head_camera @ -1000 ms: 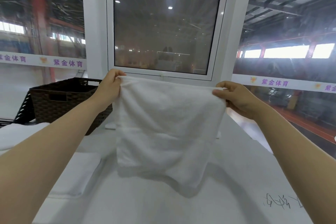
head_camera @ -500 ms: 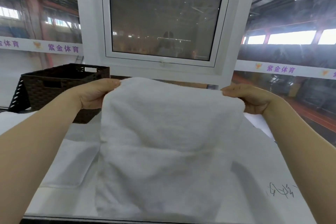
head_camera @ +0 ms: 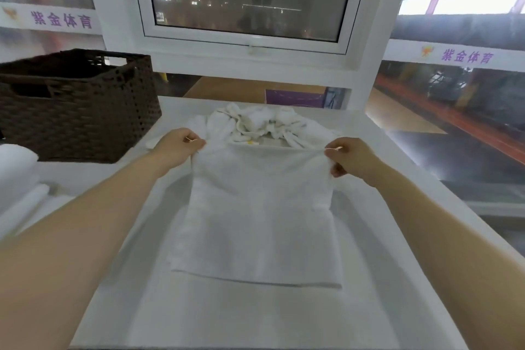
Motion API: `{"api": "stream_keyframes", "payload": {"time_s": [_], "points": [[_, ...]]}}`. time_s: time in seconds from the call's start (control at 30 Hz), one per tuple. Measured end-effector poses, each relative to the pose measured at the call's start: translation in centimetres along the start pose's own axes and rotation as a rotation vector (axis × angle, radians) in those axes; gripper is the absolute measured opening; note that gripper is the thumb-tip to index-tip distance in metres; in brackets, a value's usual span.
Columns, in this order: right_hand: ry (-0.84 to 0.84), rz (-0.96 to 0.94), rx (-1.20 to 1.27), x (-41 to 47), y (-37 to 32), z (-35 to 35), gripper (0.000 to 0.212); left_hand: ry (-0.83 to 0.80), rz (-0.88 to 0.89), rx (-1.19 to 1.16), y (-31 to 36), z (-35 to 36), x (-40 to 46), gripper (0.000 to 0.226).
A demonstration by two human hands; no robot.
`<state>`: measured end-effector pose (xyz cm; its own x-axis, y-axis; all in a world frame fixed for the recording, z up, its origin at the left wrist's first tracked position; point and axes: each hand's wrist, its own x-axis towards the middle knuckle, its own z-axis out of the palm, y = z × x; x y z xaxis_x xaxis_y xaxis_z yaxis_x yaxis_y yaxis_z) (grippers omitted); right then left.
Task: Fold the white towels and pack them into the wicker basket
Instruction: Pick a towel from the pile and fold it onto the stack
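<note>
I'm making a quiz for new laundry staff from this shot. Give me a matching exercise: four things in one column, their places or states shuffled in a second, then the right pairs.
Things:
1. wicker basket
2. held towel
3. unfolded towel pile
4. folded towels

Places or states:
A. crumpled heap at the table's far edge
B. pinched at its top corners by both hands, lower part lying on the table
C. stacked at the left edge, near the basket
D. dark brown, standing at far left

Pairs: 1-D, 2-B, 3-A, 4-C

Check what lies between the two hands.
The far edge of the towel, stretched from left hand to right hand, shown in the head view.
</note>
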<state>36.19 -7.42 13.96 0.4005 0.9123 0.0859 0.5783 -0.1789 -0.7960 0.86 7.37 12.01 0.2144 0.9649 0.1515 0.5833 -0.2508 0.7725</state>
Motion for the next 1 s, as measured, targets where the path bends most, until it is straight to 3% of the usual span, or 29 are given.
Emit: {"api": "stream_keyframes", "payload": {"time_s": [0.2,0.37,0.5,0.67,0.73,0.83,1.0], "points": [[0.061,-0.033,0.135,0.2,0.6,0.8,0.008,0.010,-0.032,-0.180,-0.9,0.4,1.0,0.020],[0.061,-0.044,0.271,-5.9,1.7,1.5,0.009,0.039,-0.018,-0.314,-2.0,-0.1,-4.8,0.010],[-0.008,-0.007,0.337,-11.4,4.3,3.1,0.012,-0.008,-0.037,-0.330,-4.5,0.7,-11.1,0.006],[-0.074,-0.016,0.249,-15.0,7.7,4.7,0.014,-0.133,0.026,-0.362,-8.0,2.6,-15.4,0.008],[-0.077,-0.073,0.127,-15.8,8.6,5.1,0.015,-0.179,0.101,-0.315,-8.9,2.9,-16.5,0.012],[-0.049,-0.146,0.043,-16.8,9.1,5.6,0.017,-0.208,0.207,-0.058,-9.8,2.6,-17.3,0.015],[-0.084,-0.123,0.124,-17.5,10.2,5.6,0.020,-0.197,0.274,0.078,-10.2,2.1,-18.1,0.015]]}}
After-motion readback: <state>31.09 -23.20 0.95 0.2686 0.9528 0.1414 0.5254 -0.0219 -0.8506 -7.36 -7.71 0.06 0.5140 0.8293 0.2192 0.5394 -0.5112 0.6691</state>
